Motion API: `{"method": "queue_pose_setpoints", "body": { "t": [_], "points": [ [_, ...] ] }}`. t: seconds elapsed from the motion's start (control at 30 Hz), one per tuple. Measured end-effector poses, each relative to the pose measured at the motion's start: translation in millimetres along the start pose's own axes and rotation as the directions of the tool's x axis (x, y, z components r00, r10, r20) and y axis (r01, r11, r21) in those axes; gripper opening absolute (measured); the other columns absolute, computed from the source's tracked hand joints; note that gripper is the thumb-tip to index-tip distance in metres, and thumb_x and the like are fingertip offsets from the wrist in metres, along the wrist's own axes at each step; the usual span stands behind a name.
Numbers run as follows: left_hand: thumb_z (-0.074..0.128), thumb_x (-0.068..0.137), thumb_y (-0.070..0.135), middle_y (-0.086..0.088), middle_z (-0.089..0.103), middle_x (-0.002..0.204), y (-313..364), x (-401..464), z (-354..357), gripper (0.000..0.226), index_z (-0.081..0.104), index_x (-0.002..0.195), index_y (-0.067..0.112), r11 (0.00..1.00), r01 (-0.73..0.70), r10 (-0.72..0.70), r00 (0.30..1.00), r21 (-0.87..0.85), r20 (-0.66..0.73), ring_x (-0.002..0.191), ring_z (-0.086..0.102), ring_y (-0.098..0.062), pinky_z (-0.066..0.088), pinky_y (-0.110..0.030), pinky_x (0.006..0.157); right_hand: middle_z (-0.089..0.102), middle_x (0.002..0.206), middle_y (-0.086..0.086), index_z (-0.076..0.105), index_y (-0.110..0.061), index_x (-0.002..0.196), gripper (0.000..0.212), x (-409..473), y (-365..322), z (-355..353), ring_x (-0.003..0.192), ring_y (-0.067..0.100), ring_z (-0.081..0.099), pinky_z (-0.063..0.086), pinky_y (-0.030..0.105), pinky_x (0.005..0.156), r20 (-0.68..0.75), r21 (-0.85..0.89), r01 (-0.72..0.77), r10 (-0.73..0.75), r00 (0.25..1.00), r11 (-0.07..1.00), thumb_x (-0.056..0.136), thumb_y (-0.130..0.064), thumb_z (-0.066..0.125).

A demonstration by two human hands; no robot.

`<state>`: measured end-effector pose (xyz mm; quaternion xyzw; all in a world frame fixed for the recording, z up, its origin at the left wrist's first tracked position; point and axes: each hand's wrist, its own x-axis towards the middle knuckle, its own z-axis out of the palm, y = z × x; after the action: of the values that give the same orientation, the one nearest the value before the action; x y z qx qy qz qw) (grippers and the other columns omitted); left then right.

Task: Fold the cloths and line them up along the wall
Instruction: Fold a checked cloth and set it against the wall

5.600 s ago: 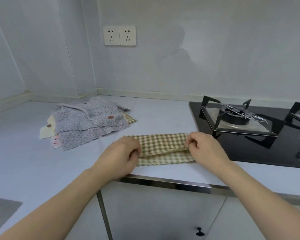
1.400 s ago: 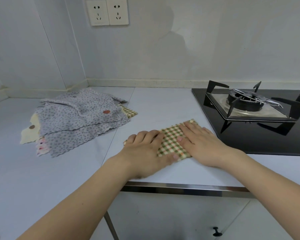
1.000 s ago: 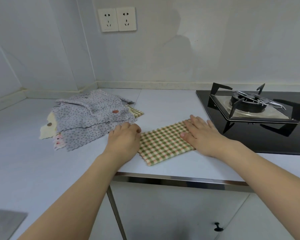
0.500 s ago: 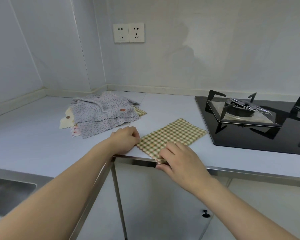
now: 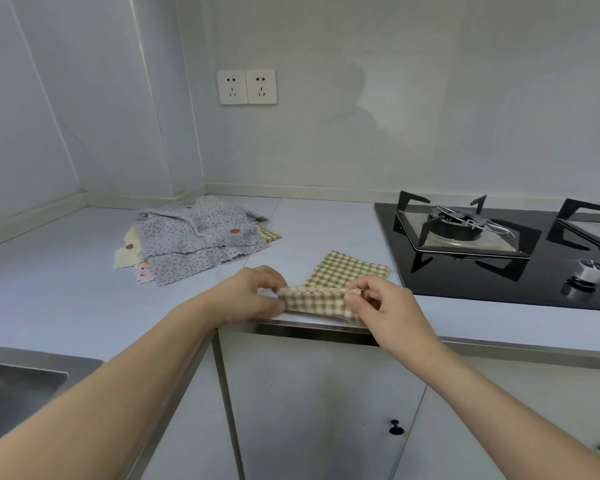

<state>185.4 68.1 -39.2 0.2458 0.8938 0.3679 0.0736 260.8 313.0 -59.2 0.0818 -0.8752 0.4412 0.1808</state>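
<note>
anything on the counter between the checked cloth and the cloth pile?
Nothing: in the head view only bare countertop separates the checked cloth from the cloth pile.

Pale countertop (image 5: 66, 292), running round the corner and along the wall. Carried a loose heap of floral cloths (image 5: 198, 242) toward the back left corner. Held a checked cloth (image 5: 340, 275) at the front edge, near end lifted off the surface, far end lying flat. Bore a black gas hob (image 5: 499, 258) to the right, just beside the checked cloth. Met a steel sink (image 5: 11, 393) at the near left.
</note>
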Motion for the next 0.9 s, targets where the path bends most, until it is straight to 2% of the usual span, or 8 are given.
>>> {"method": "queue_pose_setpoints", "body": {
  "t": [0.07, 0.17, 0.23, 0.3, 0.4, 0.5, 0.63, 0.9],
  "points": [
    [0.068, 0.088, 0.021, 0.012, 0.065, 0.108, 5, 8, 2, 0.013, 0.071, 0.1, 0.022, 0.997, 0.005, -0.01, 0.998, -0.075, -0.064, 0.098, 0.059, -0.001, 0.04, -0.016, 0.081, 0.068, 0.067, -0.002, 0.065, -0.025, 0.086, 0.005, 3, -1, -7, 0.057, 0.002, 0.053, 0.041, 0.018, 0.059, 0.002, 0.078, -0.08, 0.08, 0.997, 0.994, 0.09, -0.028, 0.064],
    [0.061, 0.093, 0.016, 0.0, 0.062, 0.083, 17, 21, 4, 0.012, 0.063, 0.083, 0.009, 0.961, 0.044, -0.06, 0.997, -0.273, -0.05, 0.082, 0.055, -0.014, 0.036, -0.023, 0.078, 0.071, 0.074, 0.009, 0.067, -0.018, 0.083, 0.013, 15, 5, -17, 0.069, 0.024, 0.064, 0.05, 0.035, 0.071, 0.016, 0.137, -0.193, 0.192, 0.981, 0.972, 0.089, -0.029, 0.065],
    [0.056, 0.094, 0.014, 0.005, 0.051, 0.07, 25, 35, 8, 0.023, 0.052, 0.071, 0.013, 0.946, 0.066, -0.091, 0.994, -0.318, -0.066, 0.073, 0.045, -0.014, 0.032, -0.028, 0.072, 0.073, 0.074, 0.002, 0.067, -0.02, 0.078, 0.015, 28, 13, -23, 0.077, 0.023, 0.068, 0.051, 0.036, 0.076, -0.004, 0.115, -0.212, 0.214, 0.977, 0.97, 0.089, -0.029, 0.065],
    [0.054, 0.095, 0.016, 0.005, 0.05, 0.069, 35, 55, 16, 0.023, 0.052, 0.073, 0.012, 0.944, 0.104, -0.148, 0.981, -0.312, -0.122, 0.071, 0.045, -0.014, 0.034, -0.029, 0.069, 0.072, 0.073, -0.003, 0.067, -0.021, 0.077, 0.017, 43, 23, -30, 0.072, 0.013, 0.066, 0.05, 0.031, 0.068, -0.034, 0.039, -0.212, 0.214, 0.976, 0.976, 0.09, -0.03, 0.063],
    [0.051, 0.097, 0.025, -0.001, 0.056, 0.08, 47, 89, 30, 0.021, 0.061, 0.092, 0.007, 0.958, 0.163, -0.218, 0.948, -0.238, -0.231, 0.073, 0.05, -0.016, 0.04, -0.029, 0.067, 0.069, 0.073, -0.008, 0.068, -0.022, 0.079, 0.018, 69, 39, -40, 0.065, 0.005, 0.058, 0.041, 0.025, 0.061, -0.07, -0.114, -0.209, 0.202, 0.977, 0.971, 0.091, -0.032, 0.06],
    [0.047, 0.098, 0.028, -0.001, 0.058, 0.08, 49, 120, 41, 0.023, 0.062, 0.099, 0.011, 0.97, 0.211, -0.237, 0.93, -0.119, -0.28, 0.068, 0.051, -0.017, 0.043, -0.029, 0.064, 0.063, 0.067, -0.013, 0.068, -0.025, 0.08, 0.019, 93, 56, -46, 0.063, 0.006, 0.055, 0.045, 0.032, 0.076, -0.067, -0.241, -0.216, 0.206, 0.976, 0.946, 0.091, -0.036, 0.057],
    [0.042, 0.099, 0.027, 0.001, 0.055, 0.072, 43, 147, 55, 0.022, 0.06, 0.1, 0.015, 0.952, 0.266, -0.214, 0.931, 0.149, -0.295, 0.06, 0.048, -0.016, 0.034, -0.026, 0.051, 0.066, 0.079, -0.013, 0.066, -0.028, 0.084, 0.021, 112, 75, -42, 0.085, 0.015, 0.062, 0.036, 0.037, 0.095, -0.063, -0.432, -0.181, 0.171, 0.983, 0.884, 0.094, -0.039, 0.051],
    [0.038, 0.099, 0.03, -0.001, 0.064, 0.09, 36, 155, 68, 0.022, 0.057, 0.101, 0.019, 0.883, 0.258, -0.102, 0.921, 0.393, -0.376, 0.078, 0.057, -0.022, 0.035, -0.029, 0.06, 0.053, 0.08, -0.016, 0.061, -0.034, 0.085, 0.015, 115, 95, -38, 0.103, 0.018, 0.043, 0.025, 0.037, 0.094, 0.008, -0.527, -0.087, 0.108, 0.994, 0.845, 0.092, -0.042, 0.051]
  ]
}}
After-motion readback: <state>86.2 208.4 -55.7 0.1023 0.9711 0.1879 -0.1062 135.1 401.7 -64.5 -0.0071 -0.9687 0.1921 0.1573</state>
